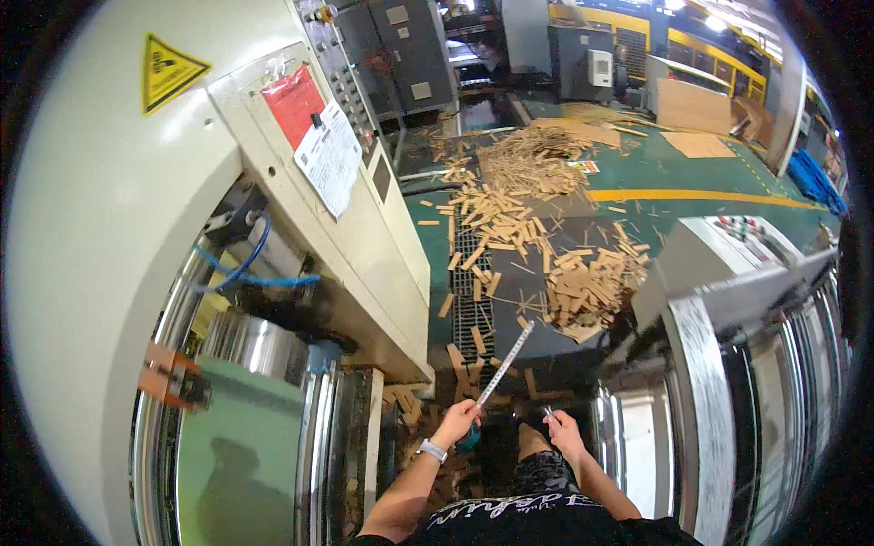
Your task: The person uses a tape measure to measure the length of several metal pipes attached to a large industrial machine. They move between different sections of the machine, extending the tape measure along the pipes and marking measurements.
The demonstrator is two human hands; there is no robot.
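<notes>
My left hand [460,421], with a watch [432,449] on its wrist, is closed on a tape measure. The tape's white blade [505,364] sticks out forward and to the right. Part of a teal case [469,439] shows beneath the hand. To the right, my right hand [567,433] is closed around a small, shiny metal piece [548,413], whose kind I cannot make out. The two hands are apart, low between the machine parts. Cardboard scraps [474,370] lie on the floor beyond the tape measure.
A cream machine cabinet [391,264] with buttons stands at left, above a green plate [241,455] and metal rollers. A control box [719,247] and rollers [651,428] flank me on the right. Heaped cardboard strips [587,287] cover the floor ahead, partly over a grate [469,314].
</notes>
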